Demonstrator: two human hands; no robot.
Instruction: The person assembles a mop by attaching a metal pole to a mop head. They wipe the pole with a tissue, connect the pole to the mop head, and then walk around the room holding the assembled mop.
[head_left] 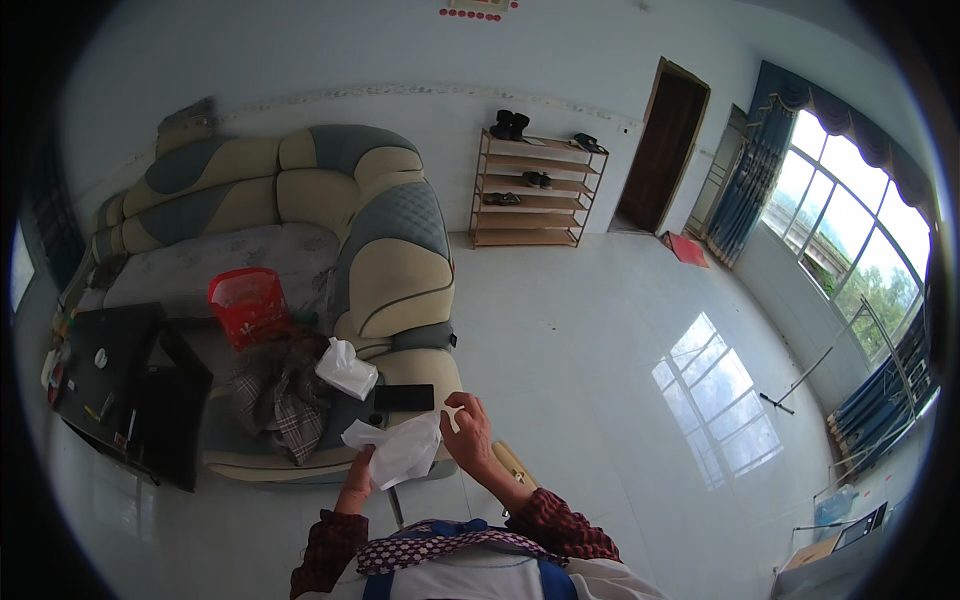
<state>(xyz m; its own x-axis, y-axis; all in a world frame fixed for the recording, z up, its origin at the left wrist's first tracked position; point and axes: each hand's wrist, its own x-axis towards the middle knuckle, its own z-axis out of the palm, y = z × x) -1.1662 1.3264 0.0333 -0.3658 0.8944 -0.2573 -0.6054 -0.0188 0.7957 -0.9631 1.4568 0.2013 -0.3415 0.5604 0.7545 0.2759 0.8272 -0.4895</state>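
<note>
I see a cream and blue-grey sofa [395,288]; on it, a checked brownish garment [297,412] and a white packet [347,374]; at its near edge, a white sheet [405,452].

bright window [850,205] glares on glossy floor [560,330]; edges bend into black rim.

A living room in a home
A big curvy sofa [400,275], a rack [560,186] with shoes [510,124], and long blue curtains [763,145].
</note>
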